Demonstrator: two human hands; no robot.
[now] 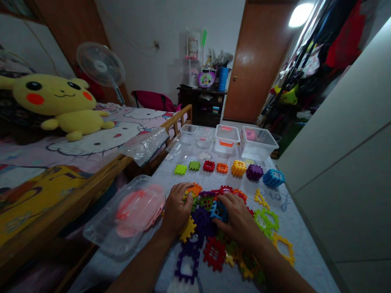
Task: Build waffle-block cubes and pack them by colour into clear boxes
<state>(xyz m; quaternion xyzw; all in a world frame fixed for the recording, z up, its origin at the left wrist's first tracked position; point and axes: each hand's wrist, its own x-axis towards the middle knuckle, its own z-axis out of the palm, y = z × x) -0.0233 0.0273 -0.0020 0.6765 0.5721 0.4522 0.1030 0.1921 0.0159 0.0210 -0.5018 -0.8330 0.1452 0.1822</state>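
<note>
Two open hands rest on a heap of plastic puzzle tiles (203, 221) on a grey-covered worktop (302, 248), gripping nothing: the left hand (176, 209) lies at the heap's edge, the right hand (236, 217) has its fingertips (224, 201) on a blue tile (215, 213). More tiles (214, 167) sit in a row beyond.

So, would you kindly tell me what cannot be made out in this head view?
Left hand: it hides the pieces beneath it.
Right hand: its fingers cover part of the blue piece, so a grip cannot be told.
Clear box: its lid blurs the pink pieces inside.
Pale piece: the bottom edge cuts it off.
Dresser: the items on top are too small to identify.
</note>
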